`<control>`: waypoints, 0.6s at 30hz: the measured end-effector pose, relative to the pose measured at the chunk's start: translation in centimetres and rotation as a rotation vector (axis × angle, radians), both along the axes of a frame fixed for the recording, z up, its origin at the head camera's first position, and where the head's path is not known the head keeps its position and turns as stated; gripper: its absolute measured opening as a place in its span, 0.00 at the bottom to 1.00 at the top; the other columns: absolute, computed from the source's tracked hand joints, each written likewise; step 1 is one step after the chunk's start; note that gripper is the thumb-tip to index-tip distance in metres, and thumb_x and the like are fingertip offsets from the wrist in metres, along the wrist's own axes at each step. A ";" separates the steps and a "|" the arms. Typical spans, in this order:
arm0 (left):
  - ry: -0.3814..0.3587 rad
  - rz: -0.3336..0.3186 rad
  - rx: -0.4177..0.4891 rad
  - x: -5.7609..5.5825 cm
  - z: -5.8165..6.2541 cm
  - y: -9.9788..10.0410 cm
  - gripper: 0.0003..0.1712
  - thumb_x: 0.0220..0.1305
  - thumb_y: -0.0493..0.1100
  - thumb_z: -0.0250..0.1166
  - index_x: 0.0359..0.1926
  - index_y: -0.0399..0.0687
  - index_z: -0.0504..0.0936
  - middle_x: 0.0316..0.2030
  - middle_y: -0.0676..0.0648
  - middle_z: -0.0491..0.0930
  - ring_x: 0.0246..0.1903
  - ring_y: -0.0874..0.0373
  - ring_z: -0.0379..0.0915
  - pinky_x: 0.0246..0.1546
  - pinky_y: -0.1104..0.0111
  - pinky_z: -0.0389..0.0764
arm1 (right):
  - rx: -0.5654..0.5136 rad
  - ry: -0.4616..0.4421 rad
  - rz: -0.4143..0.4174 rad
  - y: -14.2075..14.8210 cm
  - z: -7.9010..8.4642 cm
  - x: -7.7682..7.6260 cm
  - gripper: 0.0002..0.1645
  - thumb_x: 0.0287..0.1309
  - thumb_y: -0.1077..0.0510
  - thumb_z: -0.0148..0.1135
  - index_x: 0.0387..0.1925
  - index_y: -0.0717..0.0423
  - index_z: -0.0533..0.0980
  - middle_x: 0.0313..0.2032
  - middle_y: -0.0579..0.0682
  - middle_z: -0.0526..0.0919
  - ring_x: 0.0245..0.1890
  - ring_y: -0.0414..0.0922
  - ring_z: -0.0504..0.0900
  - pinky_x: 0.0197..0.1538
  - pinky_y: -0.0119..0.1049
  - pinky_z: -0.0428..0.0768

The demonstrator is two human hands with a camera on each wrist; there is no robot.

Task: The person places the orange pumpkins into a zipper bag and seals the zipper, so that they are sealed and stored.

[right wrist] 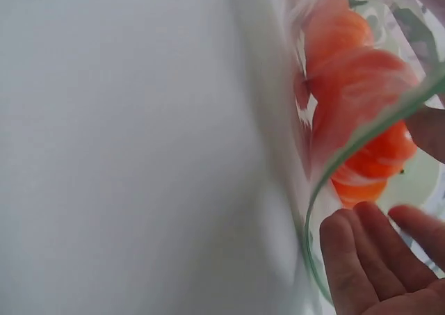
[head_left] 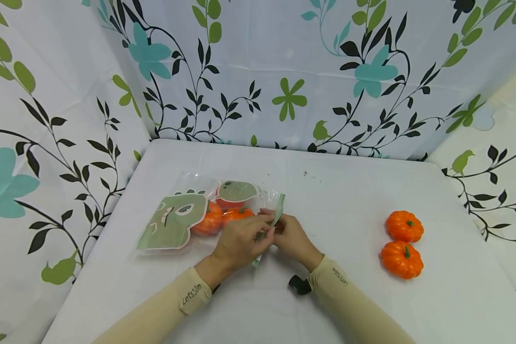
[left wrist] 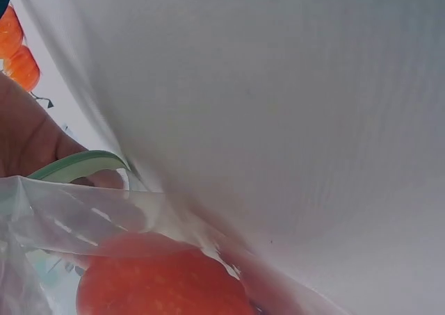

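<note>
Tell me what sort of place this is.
Probably a makeshift indoor workspace, perhaps a curtained-off corner: leaf-patterned fabric hangs around a white-covered table, where a cartoon-print plastic bag holds orange pumpkins. Nothing beyond the fabric shows.

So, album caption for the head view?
Fingers at the green edge of a dinosaur-print bag of orange pumpkins; two more pumpkins outside.

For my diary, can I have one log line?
left hand, right hand: at green rim of bag | bagged: orange pumpkins | loose: two pumpkins
</note>
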State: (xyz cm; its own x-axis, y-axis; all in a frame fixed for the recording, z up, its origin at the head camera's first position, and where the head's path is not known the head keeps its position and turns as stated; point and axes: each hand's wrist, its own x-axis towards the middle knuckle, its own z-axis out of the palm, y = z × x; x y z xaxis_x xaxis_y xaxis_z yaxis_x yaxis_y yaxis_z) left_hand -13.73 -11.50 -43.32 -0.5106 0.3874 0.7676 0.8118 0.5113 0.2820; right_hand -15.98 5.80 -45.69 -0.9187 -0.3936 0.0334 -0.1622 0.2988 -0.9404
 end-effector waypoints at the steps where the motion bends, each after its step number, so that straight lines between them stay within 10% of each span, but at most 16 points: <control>1: 0.000 0.002 0.000 0.0 0.0 0.0 0.03 0.54 0.35 0.69 0.28 0.42 0.82 0.40 0.46 0.88 0.36 0.57 0.87 0.36 0.71 0.85 | -0.025 -0.016 -0.007 0.3 0.0 0.1 0.28 0.57 0.69 0.65 0.61 0.64 0.77 0.57 0.55 0.82 0.54 0.51 0.83 0.53 0.39 0.83; 18: -0.043 0.017 -0.001 -0.1 0.2 0.2 0.03 0.55 0.35 0.68 0.27 0.44 0.82 0.40 0.46 0.88 0.34 0.57 0.86 0.33 0.71 0.84 | -0.004 -0.054 0.125 1.5 1.9 0.5 0.17 0.68 0.68 0.53 0.54 0.68 0.80 0.50 0.57 0.86 0.50 0.46 0.82 0.53 0.40 0.81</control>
State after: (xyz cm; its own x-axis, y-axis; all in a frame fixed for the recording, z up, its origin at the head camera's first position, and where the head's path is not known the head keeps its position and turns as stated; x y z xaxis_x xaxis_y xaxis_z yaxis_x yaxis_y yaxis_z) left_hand -13.79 -11.31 -43.10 -0.5500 0.3786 0.7444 0.7899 0.5253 0.3164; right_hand -15.43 7.30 -43.83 -0.8628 -0.5053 -0.0133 -0.1470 0.2760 -0.9499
